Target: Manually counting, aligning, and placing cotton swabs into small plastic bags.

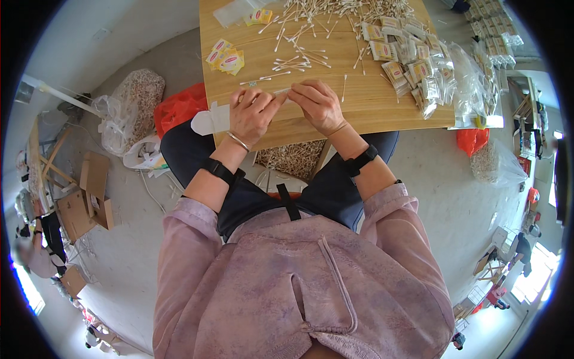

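Observation:
My left hand (252,113) and my right hand (318,105) meet over the near edge of a wooden table (371,110). Between their fingertips they pinch a small clear packet (283,91); what it holds is too small to tell. Loose cotton swabs (299,60) lie scattered just beyond my fingers, with a bigger heap (341,9) at the table's far edge. A single swab (344,88) lies to the right of my right hand. Both wrists wear black bands, and the left also a thin bracelet.
Small yellow-and-red labels (226,58) lie at the table's left. Filled swab packets (412,66) pile up on the right beside clear plastic bags (472,90). A red bag (179,106), sacks and cardboard boxes (89,197) stand on the floor at left. A basket of swabs (293,158) sits under the table.

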Demonstrator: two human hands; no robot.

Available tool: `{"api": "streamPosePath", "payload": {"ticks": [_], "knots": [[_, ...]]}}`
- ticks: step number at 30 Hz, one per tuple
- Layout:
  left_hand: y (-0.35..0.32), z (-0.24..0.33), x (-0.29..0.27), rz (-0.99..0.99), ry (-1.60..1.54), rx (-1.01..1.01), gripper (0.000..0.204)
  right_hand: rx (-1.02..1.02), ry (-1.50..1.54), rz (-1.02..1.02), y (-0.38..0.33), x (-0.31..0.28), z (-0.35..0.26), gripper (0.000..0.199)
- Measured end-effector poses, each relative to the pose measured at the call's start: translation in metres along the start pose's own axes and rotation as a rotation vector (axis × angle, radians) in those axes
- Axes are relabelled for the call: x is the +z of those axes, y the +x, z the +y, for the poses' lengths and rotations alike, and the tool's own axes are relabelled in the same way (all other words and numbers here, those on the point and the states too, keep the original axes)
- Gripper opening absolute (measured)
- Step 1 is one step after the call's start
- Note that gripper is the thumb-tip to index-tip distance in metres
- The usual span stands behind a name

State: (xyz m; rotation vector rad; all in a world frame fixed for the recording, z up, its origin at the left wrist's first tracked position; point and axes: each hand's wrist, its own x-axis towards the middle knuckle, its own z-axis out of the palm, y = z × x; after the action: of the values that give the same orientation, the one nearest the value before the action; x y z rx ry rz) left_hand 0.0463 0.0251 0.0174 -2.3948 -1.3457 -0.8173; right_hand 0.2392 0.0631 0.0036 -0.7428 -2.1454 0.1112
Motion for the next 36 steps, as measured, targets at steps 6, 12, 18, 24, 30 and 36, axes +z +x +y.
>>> {"api": "streamPosePath", "payload": {"ticks": [6,12,18,24,30,36], "knots": [[-0.002,0.002,0.006,0.014,-0.039,-0.047,0.026,0.030,0.014,0.012,0.001,0.001,-0.002,0.024],[0.005,0.007,0.021,0.066,-0.598,-0.420,0.018,0.270,0.219,-0.068,0.010,-0.001,-0.002,0.019],[-0.002,0.014,0.035,0.013,-1.125,-0.804,0.013,0.604,0.466,-0.134,0.001,0.007,0.000,0.016],[0.000,0.021,0.041,0.049,-1.474,-0.933,0.015,0.902,0.750,-0.095,-0.003,0.018,0.001,0.021],[-0.009,0.018,0.045,0.034,-1.501,-0.965,0.015,0.971,0.876,-0.030,-0.002,0.020,-0.004,0.015],[-0.013,0.017,0.046,-0.045,-1.462,-1.046,0.021,1.007,0.979,-0.032,-0.001,0.022,-0.005,0.013]]}}
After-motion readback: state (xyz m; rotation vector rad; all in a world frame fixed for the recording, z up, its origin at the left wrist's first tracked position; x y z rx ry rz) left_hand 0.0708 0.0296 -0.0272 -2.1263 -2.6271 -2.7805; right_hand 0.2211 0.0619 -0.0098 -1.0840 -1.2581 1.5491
